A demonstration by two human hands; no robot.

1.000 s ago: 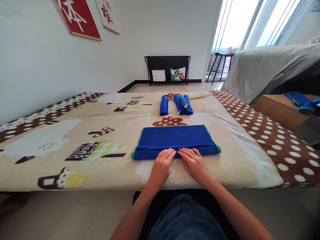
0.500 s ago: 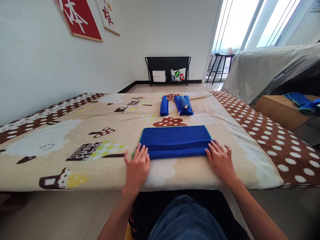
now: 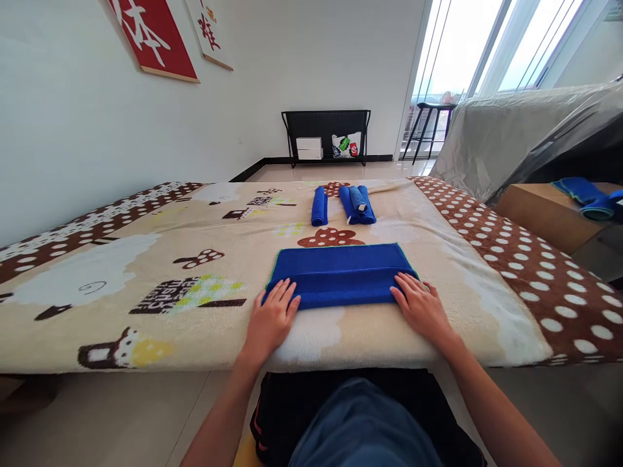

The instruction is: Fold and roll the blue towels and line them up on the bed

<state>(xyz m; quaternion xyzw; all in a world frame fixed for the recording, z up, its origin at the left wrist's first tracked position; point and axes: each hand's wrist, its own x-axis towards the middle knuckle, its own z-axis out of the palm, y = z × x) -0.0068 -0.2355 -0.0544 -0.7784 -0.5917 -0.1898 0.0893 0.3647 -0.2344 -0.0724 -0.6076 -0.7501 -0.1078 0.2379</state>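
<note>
A blue towel (image 3: 341, 263) with a green stitched edge lies spread before me, its near side folded over in a long strip. My left hand (image 3: 272, 314) rests on the near left corner of that fold, fingers stretched out flat. On the near right corner lies my right hand (image 3: 419, 306), its fingers also extended over the cloth. Farther back sits one rolled blue towel (image 3: 319, 206). Beside it, a small group of rolled blue towels (image 3: 351, 206) has a lighter blue roll (image 3: 359, 198) on top.
A cream patterned blanket (image 3: 204, 337) with brown dotted borders covers the surface. On the right, more blue cloths (image 3: 581, 191) lie on a cardboard box (image 3: 530, 211), near plastic-covered furniture (image 3: 520, 123). A black rack (image 3: 326, 123) stands against the far wall.
Both hands have shifted slightly inward and now lie flatter on the towel's folded strip. The rolled towels have not moved.
</note>
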